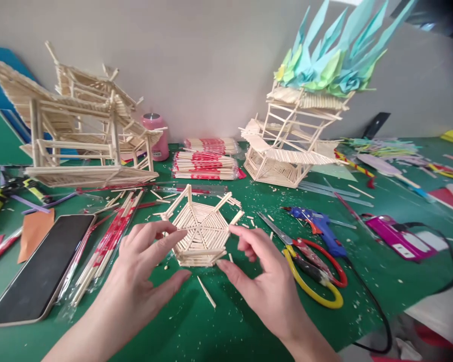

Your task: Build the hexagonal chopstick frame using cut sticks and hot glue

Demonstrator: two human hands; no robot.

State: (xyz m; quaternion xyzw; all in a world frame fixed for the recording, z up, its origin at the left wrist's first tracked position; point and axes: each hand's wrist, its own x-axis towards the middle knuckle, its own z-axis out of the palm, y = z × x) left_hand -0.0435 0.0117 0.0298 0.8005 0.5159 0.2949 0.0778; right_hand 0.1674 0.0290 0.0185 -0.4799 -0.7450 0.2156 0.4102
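Observation:
A small hexagonal frame of wooden sticks lies on the green table, its floor laid in rings with short posts rising at the corners. My left hand is at its left side, fingers and thumb spread apart, fingertips over or against the left rim; exact contact is hard to tell. On the other side, my right hand has thumb and index finger at the right edge and front right corner, steadying the frame, with the other fingers curled. A loose stick lies in front of it.
Scissors and a blue glue gun with its cord lie right. A phone and bagged sticks are left. Behind stand a stick house, stick bundles, a pink bottle and a stick tower.

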